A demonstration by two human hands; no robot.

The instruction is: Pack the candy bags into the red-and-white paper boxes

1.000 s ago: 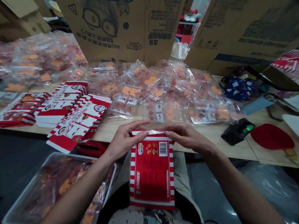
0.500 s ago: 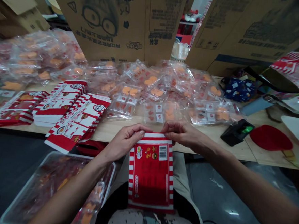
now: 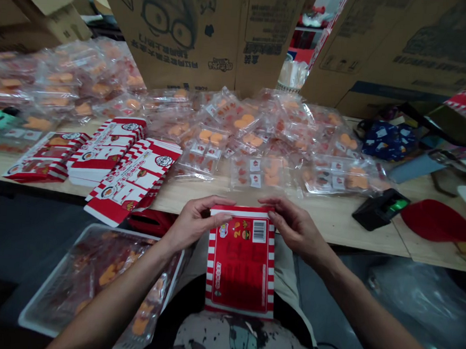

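A red printed box (image 3: 240,265) with striped red-and-white edges and a barcode stands in front of my body, its lower edge at my shirt. My left hand (image 3: 200,220) grips its upper left corner, thumb on the printed face and fingers behind. At the upper right corner, my right hand (image 3: 293,224) is curved round the edge, with its thumb at the side. The box's far side is hidden. Left of my hands, a fanned stack of flat red-and-white cartons (image 3: 134,181) overhangs the table's edge.
Clear packets of orange pieces (image 3: 244,122) lie heaped along the wooden table (image 3: 199,196). A black tape dispenser (image 3: 378,208) and a red paddle-shaped item (image 3: 437,220) are at the right. Below left is a white crate (image 3: 49,289) of packets. Cardboard boxes (image 3: 211,34) stand behind.
The view has shifted, so the table's things appear further right. Both hands have moved from the middle of the box's top edge out to its corners, and the top band now looks folded down.
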